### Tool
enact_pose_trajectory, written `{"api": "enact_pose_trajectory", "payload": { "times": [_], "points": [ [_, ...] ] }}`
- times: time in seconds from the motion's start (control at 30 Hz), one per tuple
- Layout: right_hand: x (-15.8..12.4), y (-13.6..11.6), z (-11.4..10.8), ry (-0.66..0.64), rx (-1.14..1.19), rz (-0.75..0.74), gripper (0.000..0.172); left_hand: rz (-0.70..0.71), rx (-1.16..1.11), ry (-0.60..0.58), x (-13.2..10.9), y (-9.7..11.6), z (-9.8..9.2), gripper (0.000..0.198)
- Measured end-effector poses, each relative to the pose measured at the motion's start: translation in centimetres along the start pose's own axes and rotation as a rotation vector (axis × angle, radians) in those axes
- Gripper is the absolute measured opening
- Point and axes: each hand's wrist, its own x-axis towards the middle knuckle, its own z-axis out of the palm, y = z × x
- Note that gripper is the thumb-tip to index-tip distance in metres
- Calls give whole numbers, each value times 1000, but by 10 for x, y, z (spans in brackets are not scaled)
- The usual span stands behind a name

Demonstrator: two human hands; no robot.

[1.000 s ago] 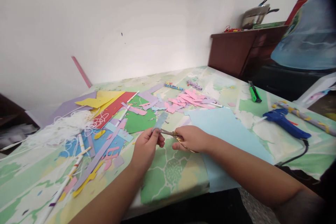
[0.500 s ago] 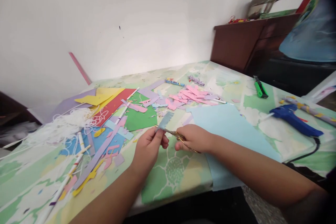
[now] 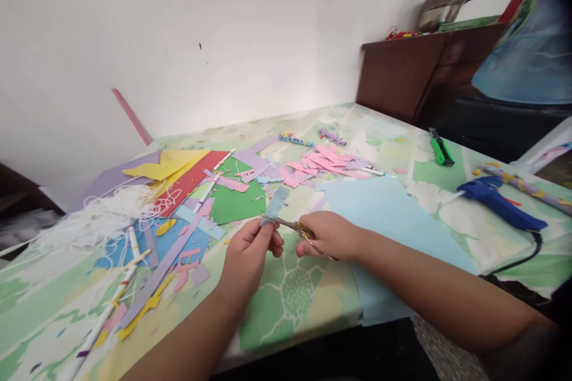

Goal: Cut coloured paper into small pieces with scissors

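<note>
A small light blue paper strip (image 3: 277, 202) is held up over the table (image 3: 308, 292), in from the near edge and roughly midway along it. The left hand (image 3: 250, 250) pinches its near end between thumb and fingers, leaving the rest standing free toward the table's far edge. The right hand (image 3: 328, 235) is curled around the handles of the scissors (image 3: 291, 225), whose blades point left and reach the strip just beside the left fingertips; whether they touch or bite into it cannot be made out. The strip should weigh almost nothing and be thin enough to bend or crease under a firm squeeze; it looks jagged toward its far end, so narrow points there would probably tear or curl easily. The plain near end seems the best hold, with a light, flat pinch kept clear of the blades. The scissors look metal, likely stiff, somewhat heavier and smooth, best held by the handle loops. The larger light blue sheet (image 3: 379, 208), overhanging the near edge, would likely flop if lifted by one corner.
</note>
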Motion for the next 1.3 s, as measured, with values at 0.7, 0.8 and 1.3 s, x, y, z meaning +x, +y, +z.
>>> {"api": "enact_pose_trajectory", "payload": {
  "times": [0.7, 0.8, 1.3],
  "points": [
    [-1, -2, -2, -36, 16, -34, 48, -19, 181, -22, -3, 6, -1, 21],
    [-1, -2, -1, -26, 16, -38, 49, -32, 130, -38, -2, 5, 0, 20],
    [-5, -2, -3, 3, -6, -80, 46, 1, 166, -54, -5, 10, -3, 23]
  ]
}}
